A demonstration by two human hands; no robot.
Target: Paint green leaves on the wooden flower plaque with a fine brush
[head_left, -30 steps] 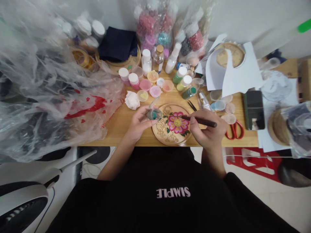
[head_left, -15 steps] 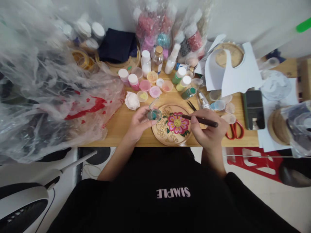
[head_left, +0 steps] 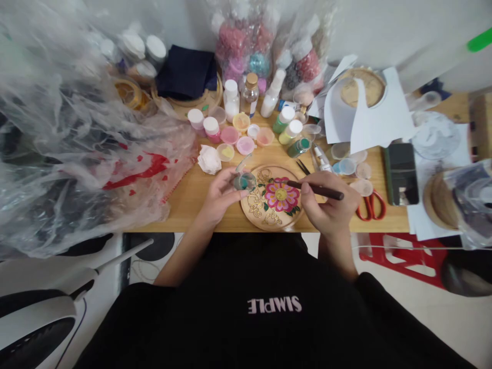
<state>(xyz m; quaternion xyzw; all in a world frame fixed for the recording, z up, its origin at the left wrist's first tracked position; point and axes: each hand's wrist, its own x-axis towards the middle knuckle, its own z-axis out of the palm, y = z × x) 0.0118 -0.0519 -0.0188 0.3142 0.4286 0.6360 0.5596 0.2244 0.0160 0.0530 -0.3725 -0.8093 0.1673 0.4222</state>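
A round wooden disc (head_left: 254, 212) with a painted pink flower, green leaves and gold outlines lies at the table's front edge. My right hand (head_left: 330, 205) is closed around a dark brush (head_left: 321, 190), its tip over the flower's upper right petals. My left hand (head_left: 219, 197) pinches a small clear cup of teal-green paint (head_left: 245, 180) at the disc's upper left rim, its lid standing open.
Small paint pots (head_left: 235, 138) and bottles (head_left: 250, 95) crowd the table behind the disc. Crumpled plastic sheeting (head_left: 77, 133) covers the left. To the right lie red scissors (head_left: 371, 206), a dark phone (head_left: 402, 173), white papers (head_left: 376, 118) and tweezers (head_left: 303, 166). A crumpled tissue (head_left: 209, 159) sits near my left hand.
The brush in my right hand has shifted slightly over the flower's upper right. My left hand and the paint cup have stayed put.
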